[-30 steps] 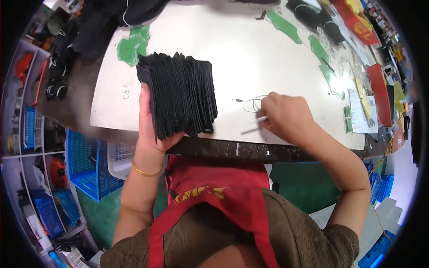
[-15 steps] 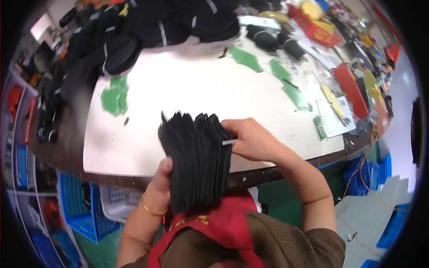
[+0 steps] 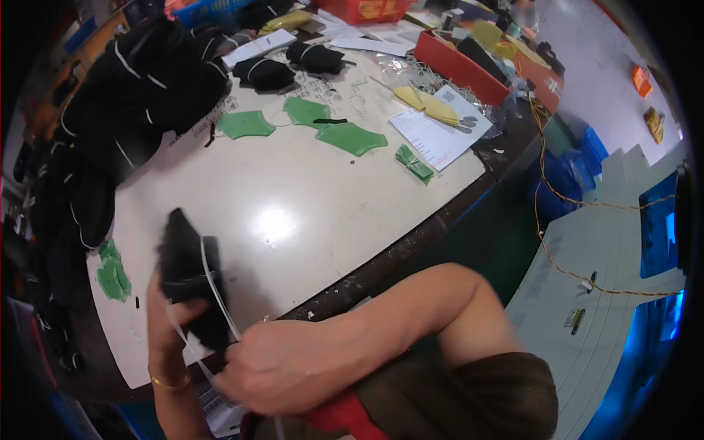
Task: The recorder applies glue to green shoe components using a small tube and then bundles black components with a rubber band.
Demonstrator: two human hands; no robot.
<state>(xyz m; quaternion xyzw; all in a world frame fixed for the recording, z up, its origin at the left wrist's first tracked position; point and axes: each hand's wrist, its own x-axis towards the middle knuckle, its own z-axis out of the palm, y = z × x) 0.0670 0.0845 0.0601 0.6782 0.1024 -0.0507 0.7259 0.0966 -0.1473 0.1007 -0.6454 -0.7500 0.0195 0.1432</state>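
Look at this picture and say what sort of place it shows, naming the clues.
Probably a garment or textile workshop. The left hand grips a stack of black fabric pieces with a white band round it; green cut patterns lie on the white worktable, and black garments are heaped at its far edge.

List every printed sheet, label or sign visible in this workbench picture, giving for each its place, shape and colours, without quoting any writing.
Printed sheet: right part of the table, white rectangle with dark print and a square code.
White paper slip: far edge of the table, beside black bundles, long and narrow.
Small tag: on the grey surface at lower right, pale rectangle, too small to describe further.
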